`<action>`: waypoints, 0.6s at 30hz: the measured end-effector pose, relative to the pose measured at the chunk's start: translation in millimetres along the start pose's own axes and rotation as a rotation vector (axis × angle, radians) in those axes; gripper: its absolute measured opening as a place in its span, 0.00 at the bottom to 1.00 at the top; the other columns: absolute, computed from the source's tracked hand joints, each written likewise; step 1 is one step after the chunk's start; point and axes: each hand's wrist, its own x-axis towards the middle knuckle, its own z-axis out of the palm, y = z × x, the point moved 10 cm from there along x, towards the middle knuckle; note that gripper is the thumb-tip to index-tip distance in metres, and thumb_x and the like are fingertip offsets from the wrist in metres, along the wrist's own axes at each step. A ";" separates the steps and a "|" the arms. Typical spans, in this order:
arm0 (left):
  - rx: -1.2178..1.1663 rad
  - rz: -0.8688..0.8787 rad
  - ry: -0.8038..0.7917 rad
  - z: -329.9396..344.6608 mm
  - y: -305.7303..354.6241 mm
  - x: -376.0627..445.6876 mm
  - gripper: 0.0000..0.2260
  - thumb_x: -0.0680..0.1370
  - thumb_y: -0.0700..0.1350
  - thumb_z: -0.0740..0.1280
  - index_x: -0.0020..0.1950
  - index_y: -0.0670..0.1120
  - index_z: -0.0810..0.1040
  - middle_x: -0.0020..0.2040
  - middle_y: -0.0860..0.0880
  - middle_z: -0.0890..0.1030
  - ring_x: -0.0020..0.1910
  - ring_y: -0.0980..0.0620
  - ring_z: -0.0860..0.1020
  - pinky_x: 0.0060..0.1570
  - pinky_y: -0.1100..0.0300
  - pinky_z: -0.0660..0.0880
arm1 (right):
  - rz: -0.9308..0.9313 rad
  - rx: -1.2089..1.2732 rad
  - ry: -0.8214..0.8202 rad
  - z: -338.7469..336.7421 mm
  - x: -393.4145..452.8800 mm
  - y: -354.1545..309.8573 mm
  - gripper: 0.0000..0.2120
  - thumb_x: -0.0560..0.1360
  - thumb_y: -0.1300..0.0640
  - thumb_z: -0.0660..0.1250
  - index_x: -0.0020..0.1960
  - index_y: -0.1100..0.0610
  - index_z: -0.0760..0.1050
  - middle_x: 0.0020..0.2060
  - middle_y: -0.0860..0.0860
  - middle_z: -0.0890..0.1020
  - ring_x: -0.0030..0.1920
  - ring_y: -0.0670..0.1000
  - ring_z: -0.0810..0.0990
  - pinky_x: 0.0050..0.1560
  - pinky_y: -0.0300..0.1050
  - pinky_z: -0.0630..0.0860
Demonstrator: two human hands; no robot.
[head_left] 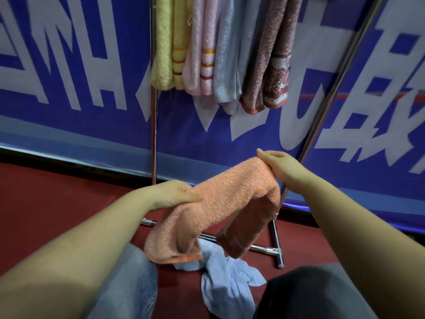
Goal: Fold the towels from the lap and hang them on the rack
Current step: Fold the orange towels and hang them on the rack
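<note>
While the orange towel (220, 203) hung folded between them, long axis slanting up toward the far right, the left hand (171, 195) pinched its nearer end and the right hand (280, 166) gripped the farther, nearest the rack (153, 139).

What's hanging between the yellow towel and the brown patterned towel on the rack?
In the head view, a pink towel and a pale grey-blue towel hang between the yellow towel and the brown patterned towel.
</note>
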 end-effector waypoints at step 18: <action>0.712 -0.244 0.042 -29.9 -80.2 -2.7 0.12 0.77 0.40 0.59 0.59 0.43 0.74 0.60 0.45 0.78 0.58 0.45 0.76 0.49 0.60 0.68 | 0.119 0.124 0.231 -36.8 -3.9 11.9 0.20 0.79 0.46 0.59 0.59 0.60 0.76 0.53 0.57 0.81 0.56 0.56 0.79 0.66 0.56 0.70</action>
